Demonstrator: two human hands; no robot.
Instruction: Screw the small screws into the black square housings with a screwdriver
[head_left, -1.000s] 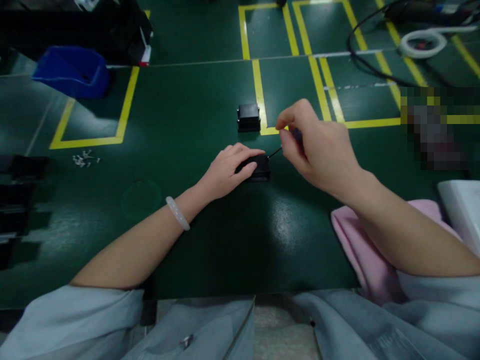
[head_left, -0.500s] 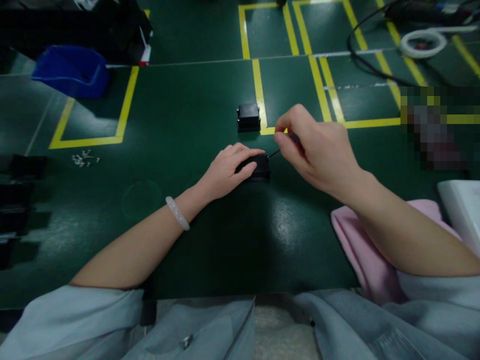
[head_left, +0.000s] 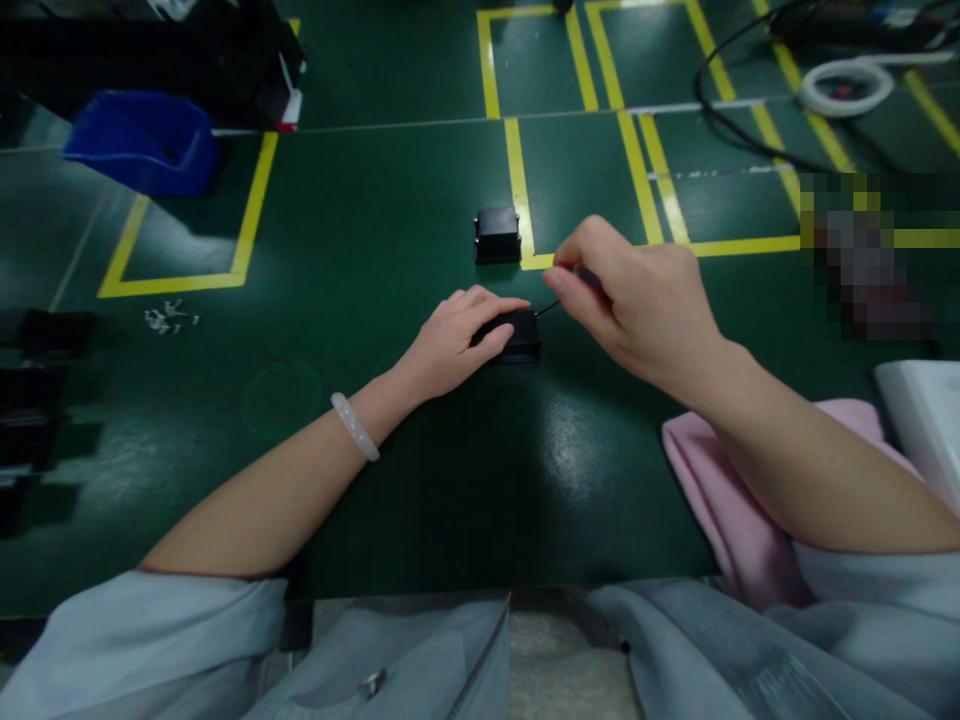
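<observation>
My left hand presses on a small black box lying on the green table, its thumb and fingers closed over the left part, which they hide. In my right hand is a screwdriver; the fingers are wrapped round its handle and cover most of it. Its thin dark shaft slants down to the left, and the tip meets the box's far right corner. Just beyond stands a second black box with small metal screws at its sides.
Several loose screws lie to the left, below a blue bin. Dark parts line the left edge. A pink cloth lies beneath my right forearm, beside a white object. A black cable curves at the far right.
My right hand has shifted very slightly, its fingertips a little to the left and lower. The left hand and both boxes have stayed in place.
</observation>
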